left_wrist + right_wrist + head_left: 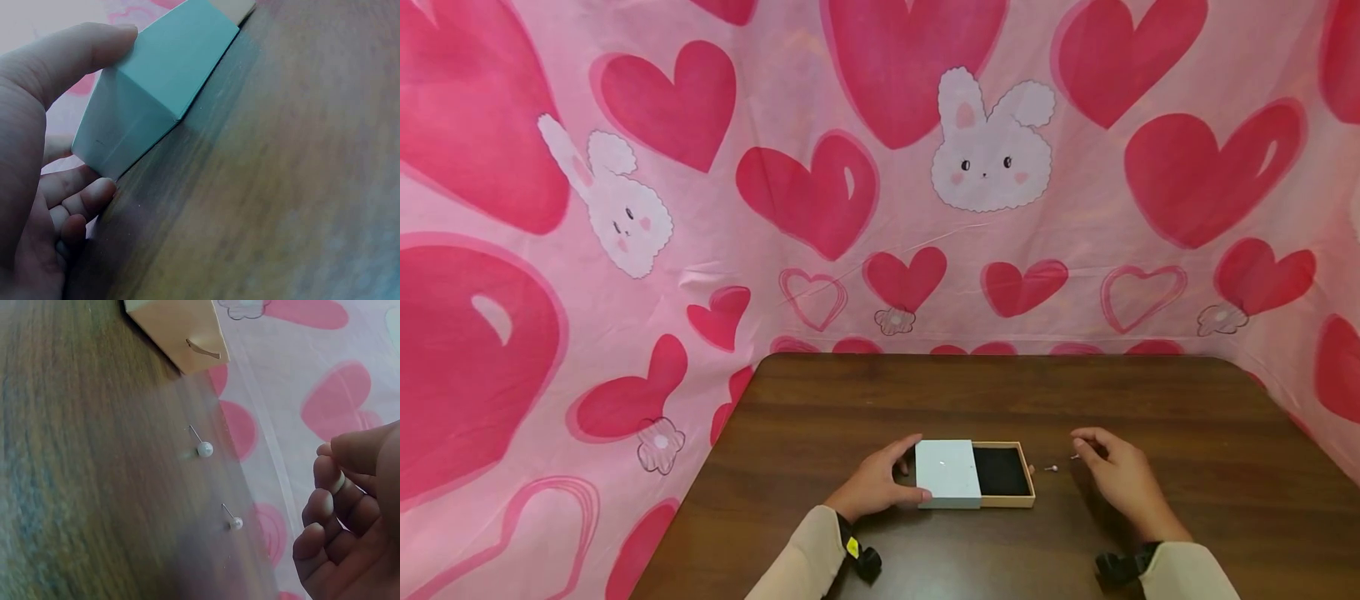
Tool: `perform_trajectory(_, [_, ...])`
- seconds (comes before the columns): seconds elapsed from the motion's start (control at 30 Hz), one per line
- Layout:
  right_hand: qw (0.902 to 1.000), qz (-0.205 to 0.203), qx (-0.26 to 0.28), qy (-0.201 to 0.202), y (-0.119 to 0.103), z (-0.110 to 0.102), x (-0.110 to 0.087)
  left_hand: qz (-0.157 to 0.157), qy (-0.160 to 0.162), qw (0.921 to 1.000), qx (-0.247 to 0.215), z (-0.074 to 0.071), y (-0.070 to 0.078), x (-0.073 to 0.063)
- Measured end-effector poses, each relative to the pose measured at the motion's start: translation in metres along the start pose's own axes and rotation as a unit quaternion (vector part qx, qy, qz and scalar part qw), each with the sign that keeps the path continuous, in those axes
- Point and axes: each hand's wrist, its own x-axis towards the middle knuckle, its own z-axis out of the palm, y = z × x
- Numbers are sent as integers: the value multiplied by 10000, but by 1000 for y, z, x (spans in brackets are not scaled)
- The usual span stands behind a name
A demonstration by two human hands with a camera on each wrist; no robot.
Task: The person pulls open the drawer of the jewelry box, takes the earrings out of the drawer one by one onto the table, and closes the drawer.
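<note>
A small white-blue slide box [943, 471] lies on the table, its tan inner tray [1027, 475] with a black lining pulled partly out to the right. My left hand [880, 479] grips the closed end of the sleeve, thumb on the near side and fingers behind. To the right of the tray, two pearl stud earrings lie on the wood: one stud [205, 449] nearer the box, another stud [235, 523] farther out. Beside that outer stud is my right hand [1116, 471], fingers loosely bent, nothing visible held in them.
A tan ribbon tab [204, 349] sticks out of the tray's end. The brown wooden table [880, 392] reaches back to a pink curtain [910, 225] printed with hearts and rabbits, which also hangs along both sides.
</note>
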Motion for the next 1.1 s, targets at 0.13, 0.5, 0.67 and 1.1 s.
perform_trajectory(0.13, [10000,23,22,54,3,0,-1,-16,2,10000,-12,0,0,-1])
perform_trajectory(0.5, [9996,172,109,-218,1,3,-2,-2,-11,10000,43,-2,3,-2])
perform_trajectory(0.67, [9996,75,13,-281,-1,6,-1,-24,20,10000,54,-2,2,-2])
perform_trajectory(1.1, [9990,1,-9,-451,-2,19,2,-92,24,9999,113,1,0,-1])
